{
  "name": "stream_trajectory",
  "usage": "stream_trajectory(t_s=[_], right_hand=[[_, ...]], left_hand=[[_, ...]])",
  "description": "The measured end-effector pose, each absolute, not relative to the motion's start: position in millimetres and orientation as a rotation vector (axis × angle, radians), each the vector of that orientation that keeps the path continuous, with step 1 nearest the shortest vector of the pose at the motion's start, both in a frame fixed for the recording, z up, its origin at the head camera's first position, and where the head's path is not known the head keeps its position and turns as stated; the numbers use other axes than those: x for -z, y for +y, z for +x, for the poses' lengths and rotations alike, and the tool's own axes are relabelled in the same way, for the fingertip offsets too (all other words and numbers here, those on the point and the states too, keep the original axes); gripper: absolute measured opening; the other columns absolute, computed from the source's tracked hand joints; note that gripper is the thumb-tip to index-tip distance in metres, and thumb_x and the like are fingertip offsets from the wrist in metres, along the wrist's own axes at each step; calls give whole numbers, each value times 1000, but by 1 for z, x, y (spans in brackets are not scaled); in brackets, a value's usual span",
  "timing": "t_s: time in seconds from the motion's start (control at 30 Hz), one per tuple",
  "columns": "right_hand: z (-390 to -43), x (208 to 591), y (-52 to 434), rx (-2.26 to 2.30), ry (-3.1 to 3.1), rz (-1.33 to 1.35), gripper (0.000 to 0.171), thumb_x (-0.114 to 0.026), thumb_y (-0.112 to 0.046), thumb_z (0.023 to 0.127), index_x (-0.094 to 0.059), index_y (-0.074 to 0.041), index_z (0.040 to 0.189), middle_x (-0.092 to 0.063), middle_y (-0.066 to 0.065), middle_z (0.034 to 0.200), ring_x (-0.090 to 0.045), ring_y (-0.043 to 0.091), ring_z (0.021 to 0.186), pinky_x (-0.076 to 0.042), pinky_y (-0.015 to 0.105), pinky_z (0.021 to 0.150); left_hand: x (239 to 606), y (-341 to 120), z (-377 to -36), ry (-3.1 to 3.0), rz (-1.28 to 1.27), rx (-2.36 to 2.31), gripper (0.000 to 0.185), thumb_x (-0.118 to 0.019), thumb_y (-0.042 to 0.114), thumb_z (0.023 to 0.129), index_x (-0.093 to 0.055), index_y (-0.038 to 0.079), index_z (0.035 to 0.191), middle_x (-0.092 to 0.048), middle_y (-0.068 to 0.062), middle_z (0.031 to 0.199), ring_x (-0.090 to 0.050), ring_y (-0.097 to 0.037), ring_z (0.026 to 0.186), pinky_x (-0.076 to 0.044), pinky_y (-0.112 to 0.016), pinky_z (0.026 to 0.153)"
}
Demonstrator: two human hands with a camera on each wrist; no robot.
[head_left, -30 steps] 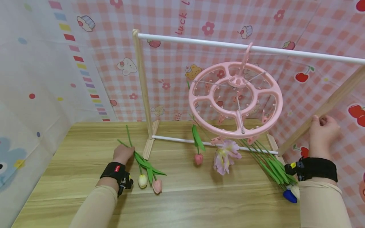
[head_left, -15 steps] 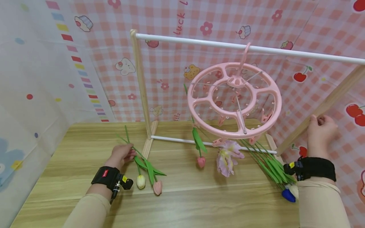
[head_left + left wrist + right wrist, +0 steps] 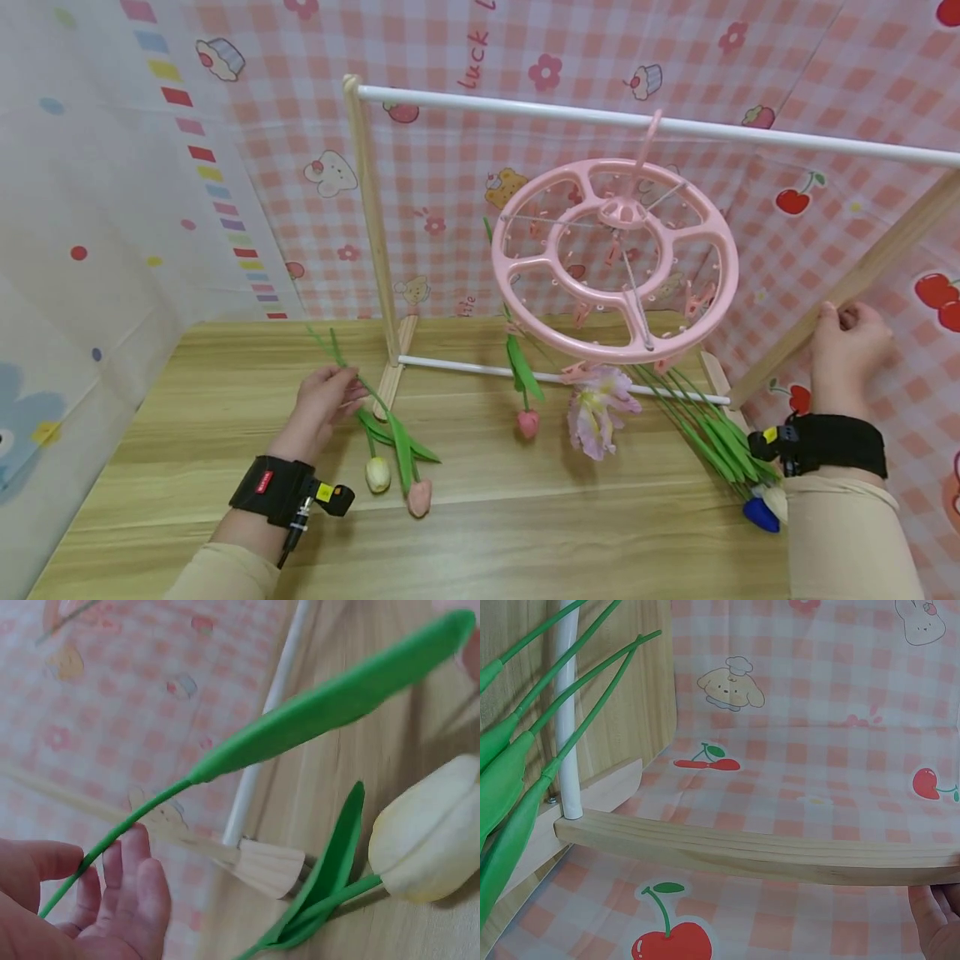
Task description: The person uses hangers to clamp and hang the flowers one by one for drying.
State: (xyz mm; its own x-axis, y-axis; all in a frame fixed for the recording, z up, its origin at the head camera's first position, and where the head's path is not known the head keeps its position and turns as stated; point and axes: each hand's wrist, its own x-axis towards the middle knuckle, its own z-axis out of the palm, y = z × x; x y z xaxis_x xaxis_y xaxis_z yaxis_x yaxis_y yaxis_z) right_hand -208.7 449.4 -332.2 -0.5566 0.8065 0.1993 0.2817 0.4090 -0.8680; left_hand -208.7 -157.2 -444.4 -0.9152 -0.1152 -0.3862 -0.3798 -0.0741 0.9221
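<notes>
Desk (image 3: 525, 542) of light wood grain spread below, and on it stood a rack (image 3: 371, 250) of pale wooden posts and white tubes! From its top hung a round pink plastic clip hanger (image 3: 624, 214). Over to the right, a bunch of long-stemmed green-leaved tulips (image 3: 723, 450) crossed the lower white tube (image 3: 487, 370). Above them, the right hand (image 3: 851, 346) gripped the wooden post (image 3: 900, 246). And the left hand (image 3: 322, 400): thumb and fingers pinched the stem of a pale pink tulip (image 3: 419, 498), just beside a creamy white tulip (image 3: 378, 475) on the desk!
</notes>
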Motion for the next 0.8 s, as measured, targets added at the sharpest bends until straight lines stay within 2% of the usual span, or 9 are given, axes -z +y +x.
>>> stream_trajectory(t_s=[0.2, 0.4, 0.5, 0.67, 0.8], right_hand=[[-209, 334, 450, -1046, -2041, -901, 28, -55, -37, 92, -65, -19, 111, -54, -22, 89, -44, -13, 72, -46, 9, 81], [-208, 334, 449, -1065, -2015, -883, 22, -56, -33, 92, -65, -20, 107, -54, -23, 90, -45, -13, 74, -45, 8, 82], [-207, 335, 448, -1065, -2006, -860, 14, -57, -33, 92, -65, -24, 99, -51, -24, 85, -44, -12, 73, -44, 9, 77], [-207, 335, 449, -1073, -2009, -857, 16, -56, -34, 92, -64, -24, 101, -50, -26, 83, -45, -11, 75, -45, 10, 79], [-208, 336, 450, -1075, -1998, -851, 16, -56, -34, 92, -63, -24, 102, -50, -25, 84, -46, -12, 75, -46, 9, 81]], left_hand=[[439, -147, -201, 2174, -487, -2135, 34, -52, 22, 98, -42, -1, 121, -62, 5, 78, -67, -5, 70, -57, -20, 69], [434, -136, -194, 2242, -433, -2192, 34, -53, 21, 97, -47, -4, 121, -65, 9, 76, -66, -3, 69, -57, -19, 66], [433, -131, -190, 2257, -392, -2202, 33, -56, 17, 96, -51, -4, 121, -65, 12, 76, -65, -2, 70, -56, -19, 67], [434, -124, -184, 2355, -282, -2119, 32, -63, 7, 90, -56, -2, 120, -64, -1, 93, -62, 2, 76, -54, -15, 69], [436, -120, -181, 2439, -224, -2050, 31, -65, 7, 89, -58, -3, 118, -63, -12, 102, -60, 3, 80, -52, -13, 71]])
